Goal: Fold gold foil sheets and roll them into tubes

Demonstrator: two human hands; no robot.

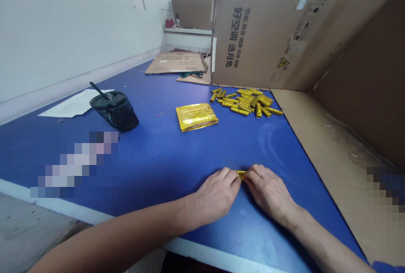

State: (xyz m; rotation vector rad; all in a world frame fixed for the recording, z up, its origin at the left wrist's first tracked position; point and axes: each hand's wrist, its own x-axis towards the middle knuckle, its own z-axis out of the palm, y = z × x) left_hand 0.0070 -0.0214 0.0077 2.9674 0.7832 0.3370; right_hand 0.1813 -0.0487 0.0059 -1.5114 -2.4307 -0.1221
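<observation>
Near the front of the blue table, my left hand (220,193) and my right hand (267,188) face each other with fingers closed on one piece of gold foil paper (241,175). Only a small shiny stretch shows between the fingertips; my fingers cover the rest, so its full shape is hidden. Beyond my hands lies a flat stack of gold foil sheets (196,117). Farther right is a loose pile of small folded gold foil pieces (245,103), long and narrow, lying at various angles.
A dark cup with a straw (118,110) stands at the left, by a white sheet (68,105). Flattened cardboard (177,63) lies at the back. A large cardboard box (262,28) walls off the back right. The blue table (152,159) has a pale front edge.
</observation>
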